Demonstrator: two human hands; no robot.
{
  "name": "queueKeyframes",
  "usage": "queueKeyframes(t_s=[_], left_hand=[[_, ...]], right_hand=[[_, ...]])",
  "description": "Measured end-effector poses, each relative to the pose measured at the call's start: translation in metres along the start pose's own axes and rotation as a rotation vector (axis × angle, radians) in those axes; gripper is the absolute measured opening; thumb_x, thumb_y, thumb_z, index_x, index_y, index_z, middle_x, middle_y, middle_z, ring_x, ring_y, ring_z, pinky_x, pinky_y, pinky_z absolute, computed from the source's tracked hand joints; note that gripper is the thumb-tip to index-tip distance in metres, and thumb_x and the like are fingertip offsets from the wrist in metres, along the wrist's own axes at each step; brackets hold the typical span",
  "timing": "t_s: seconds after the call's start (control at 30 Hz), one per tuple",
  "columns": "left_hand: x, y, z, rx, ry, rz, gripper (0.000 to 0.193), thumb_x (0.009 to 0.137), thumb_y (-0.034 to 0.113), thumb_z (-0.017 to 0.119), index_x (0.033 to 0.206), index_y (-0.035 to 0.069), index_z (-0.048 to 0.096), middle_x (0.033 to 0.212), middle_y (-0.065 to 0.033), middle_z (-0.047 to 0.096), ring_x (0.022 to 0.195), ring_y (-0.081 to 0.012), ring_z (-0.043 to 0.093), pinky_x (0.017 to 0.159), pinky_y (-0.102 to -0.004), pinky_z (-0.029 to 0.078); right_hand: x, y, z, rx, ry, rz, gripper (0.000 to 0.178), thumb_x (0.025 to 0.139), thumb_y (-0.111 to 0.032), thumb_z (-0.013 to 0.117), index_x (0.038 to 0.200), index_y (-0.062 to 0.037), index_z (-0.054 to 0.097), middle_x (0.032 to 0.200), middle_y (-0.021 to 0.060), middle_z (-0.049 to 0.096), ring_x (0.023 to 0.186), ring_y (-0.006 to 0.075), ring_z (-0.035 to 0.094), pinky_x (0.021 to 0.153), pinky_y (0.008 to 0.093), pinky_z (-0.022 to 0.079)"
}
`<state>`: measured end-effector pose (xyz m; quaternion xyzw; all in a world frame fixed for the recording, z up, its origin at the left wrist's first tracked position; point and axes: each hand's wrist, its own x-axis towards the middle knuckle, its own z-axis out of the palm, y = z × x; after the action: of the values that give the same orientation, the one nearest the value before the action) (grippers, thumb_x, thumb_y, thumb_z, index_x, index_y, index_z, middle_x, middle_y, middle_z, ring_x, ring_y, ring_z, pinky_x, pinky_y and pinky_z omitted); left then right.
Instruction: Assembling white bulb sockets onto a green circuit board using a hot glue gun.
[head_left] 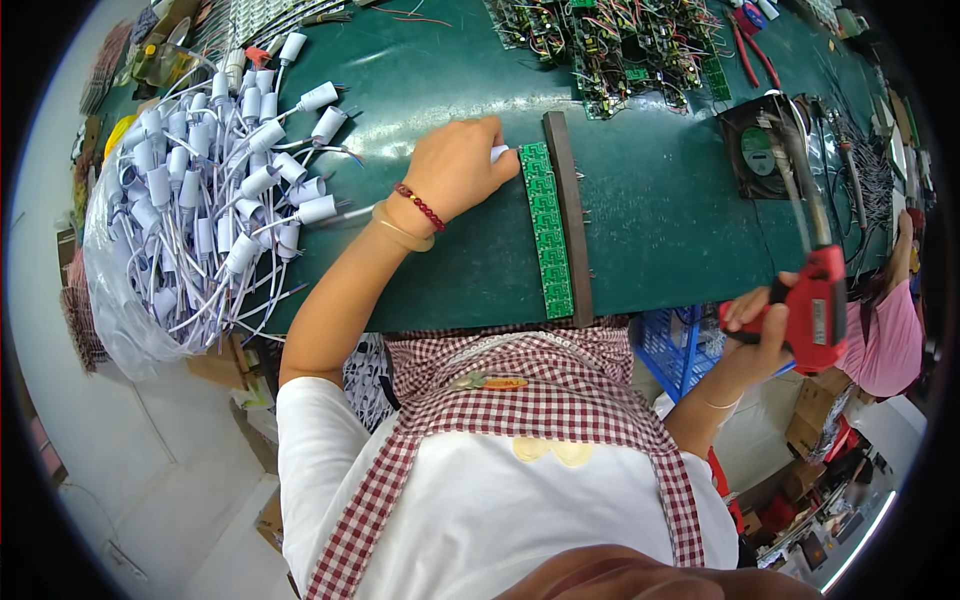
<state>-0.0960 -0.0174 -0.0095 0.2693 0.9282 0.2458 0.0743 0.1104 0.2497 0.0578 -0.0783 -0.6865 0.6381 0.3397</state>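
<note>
My left hand [455,165] is closed, fingers pinched, on a white cable [498,152]; only a small white piece shows past the fingers. The pinch is at the far end of a strip of green circuit boards [547,235]. That strip lies along a dark straight bar [570,220], with thin pins or wires sticking out on the bar's right side. On the right, my right hand [757,325] is wrapped round the grip of a red soldering gun [825,310]. Its long metal nose points away from me, beside a black square fan [755,150].
A heap of white lamp-holder-like cylinders with cables [215,200] lies at left on clear plastic. Wired circuit boards [640,45] sit at the back, near red-handled pliers [750,50]. Dark tangled leads [865,180] lie far right; another person's pink sleeve [885,345] is beyond.
</note>
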Motion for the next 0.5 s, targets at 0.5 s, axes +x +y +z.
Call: queueKeyframes(t_s=[0.5], left_hand=[[0.008,-0.008,0.016,-0.259,0.018,-0.101,0.020,0.074,0.022,0.061,0.074,0.002,0.065,0.069,-0.0176,0.063,0.064,-0.0344,0.062,0.061,-0.0390,0.049]], right_hand=[[-0.020,0.027,0.076,-0.116,-0.258,0.710,0.013,0.079,-0.007,0.073,0.083,-0.0011,0.061,0.064,0.0001,0.060,0.047,0.0060,0.053,0.043,0.0209,0.042]])
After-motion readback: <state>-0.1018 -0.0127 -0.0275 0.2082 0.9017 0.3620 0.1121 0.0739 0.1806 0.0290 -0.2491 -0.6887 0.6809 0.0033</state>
